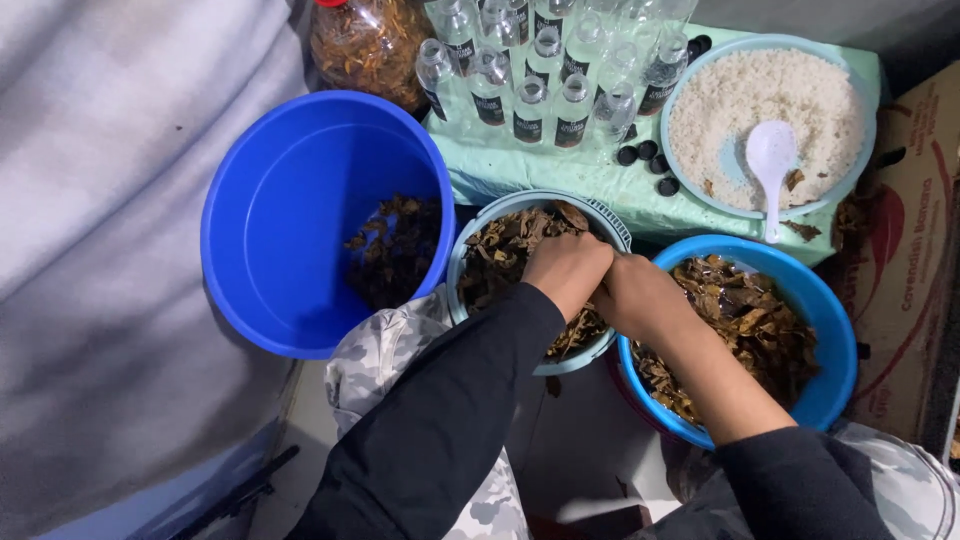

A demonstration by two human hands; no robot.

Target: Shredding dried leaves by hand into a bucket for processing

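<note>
A: Layout, L to R?

B: Large blue plastic bucket [300, 215] at left, w/ a small heap of dark dried leaves [395, 250] at its bottom. Next, a pale grey-blue perforated plastic basket [612, 228] filled w/ brown dried leaves [505, 250]. Then a blue plastic bowl [830, 320] of the same leaf material. Behind: clear small bottles [545, 90] on a green cloth, and a light-blue bowl of white grains [700, 195] w/ a white plastic spoon [770, 165].

A: Hands?

B: Left hand [565, 270] is over the basket, fingers curled down into the leaves; they appear closed on a pinch of leaf, but the fingertips are hidden, so I cannot tell for sure. Right hand [640, 300] touches the left at the basket's right rim, fingers also tucked under; grip not visible.

A: Technique?

B: Judgement only: keep both hands low over the basket so crumbs fall inside. Pinch lightly; the leaves look brittle. Keep sleeves off the rim to avoid tipping the basket.
</note>
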